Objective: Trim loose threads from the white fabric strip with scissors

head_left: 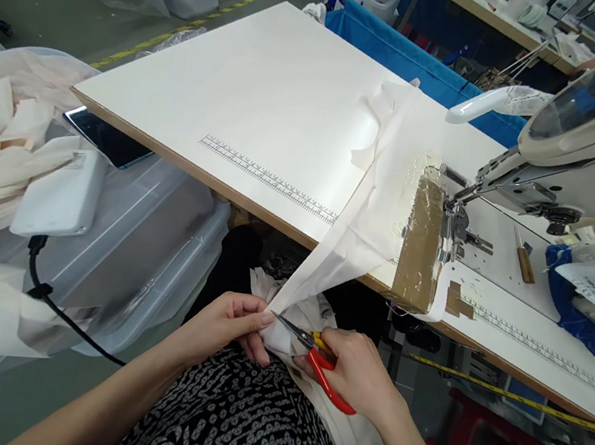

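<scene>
A strip of cream fabric (pixel 350 235) runs from the white sewing table down to my lap. My left hand (pixel 236 327) pinches its near edge between thumb and fingers. In my right hand (pixel 355 371) is a pair of scissors (pixel 329 385) with red and yellow handles. Their blade tips point left and meet the fabric edge close to my left thumb. More of the cream cloth hangs in folds over my lap, below the scissors. Whether the blades are parted cannot be made out.
A sewing machine (pixel 593 144) stands on the right of the table (pixel 230 80), with a wooden-handled tool (pixel 525 259) near it. At left, a plastic bin (pixel 147 257) bears cloth pieces, a white power bank (pixel 63 197) and a phone (pixel 108 137). A yellow tape measure (pixel 488 383) hangs at right.
</scene>
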`<state>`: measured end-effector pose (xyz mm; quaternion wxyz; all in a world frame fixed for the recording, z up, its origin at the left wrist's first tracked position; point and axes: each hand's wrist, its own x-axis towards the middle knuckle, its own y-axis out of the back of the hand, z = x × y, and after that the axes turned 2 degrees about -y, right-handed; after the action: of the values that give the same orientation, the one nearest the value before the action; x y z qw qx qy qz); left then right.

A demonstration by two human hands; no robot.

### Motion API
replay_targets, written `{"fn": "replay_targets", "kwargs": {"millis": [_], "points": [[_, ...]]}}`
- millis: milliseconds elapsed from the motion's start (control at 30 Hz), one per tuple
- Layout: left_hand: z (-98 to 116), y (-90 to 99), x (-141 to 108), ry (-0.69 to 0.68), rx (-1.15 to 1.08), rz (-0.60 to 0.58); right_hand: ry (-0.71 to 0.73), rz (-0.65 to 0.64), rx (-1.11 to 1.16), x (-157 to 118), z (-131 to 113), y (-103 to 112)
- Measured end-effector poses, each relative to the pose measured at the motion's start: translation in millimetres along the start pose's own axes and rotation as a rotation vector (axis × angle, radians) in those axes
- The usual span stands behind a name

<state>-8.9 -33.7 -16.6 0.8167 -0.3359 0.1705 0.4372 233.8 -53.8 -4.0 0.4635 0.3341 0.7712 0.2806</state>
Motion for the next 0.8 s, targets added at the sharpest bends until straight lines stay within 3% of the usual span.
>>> {"fn": "replay_targets", "kwargs": {"millis": [200,400,533,600,700,767,800], "points": [[2,1.1,-1,0.022,0.023,-0.008,0.031,0.052,-0.062,6,-10,2],[5,0.1,0,0.037,0.063,0.002,0.003,0.036,-0.007,9,-4,-4],[5,7.9,0,0.024,0.284,0.045,-0.007,0.043,0.116,-2,7,-8],[6,12.9,4,-0.102,0.546,0.219,-0.003,0.058,0.175,-11,12,-11],[12,12.8,20,-0.421,0.862,0.557,0.008,0.083,0.259,-21,15,-15],[19,5.9,36,-0.595,0.924,0.639,0.017,0.113,0.287,-24,13,-15],[23,1.5,43,-0.655,0.922,0.617,0.020,0.129,0.294,-24,11,-15]]}}
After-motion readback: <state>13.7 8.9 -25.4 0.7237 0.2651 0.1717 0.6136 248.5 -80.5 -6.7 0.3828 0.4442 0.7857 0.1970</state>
